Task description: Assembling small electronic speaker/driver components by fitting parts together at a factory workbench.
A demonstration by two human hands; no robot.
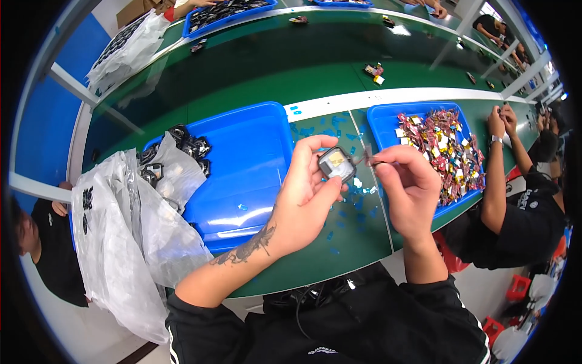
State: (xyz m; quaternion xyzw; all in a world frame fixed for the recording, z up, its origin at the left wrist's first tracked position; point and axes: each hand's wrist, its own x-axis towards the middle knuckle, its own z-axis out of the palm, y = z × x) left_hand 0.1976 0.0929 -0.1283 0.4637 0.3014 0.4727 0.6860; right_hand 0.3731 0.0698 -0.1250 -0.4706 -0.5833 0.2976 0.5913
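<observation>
My left hand (301,209) holds a small square black watch case (337,165) between thumb and fingers, its open side facing up. Inside the case a pale yellow and silvery part shows. Close by on its right, the thumb and forefinger of my right hand (413,191) pinch a small dark piece (371,161), too small to name. A thin strip seems to run from it toward the case; whether they are joined I cannot tell. Both hands are above the green bench (364,236), between two blue trays.
The left blue tray (242,158) holds black watch cases (194,145) and a white plastic bag (115,230) hanging over its side. Small red, yellow and white electronic parts (445,151) fill the right tray (382,115). Blue film scraps (333,127) litter the bench. A co-worker (521,212) works at right.
</observation>
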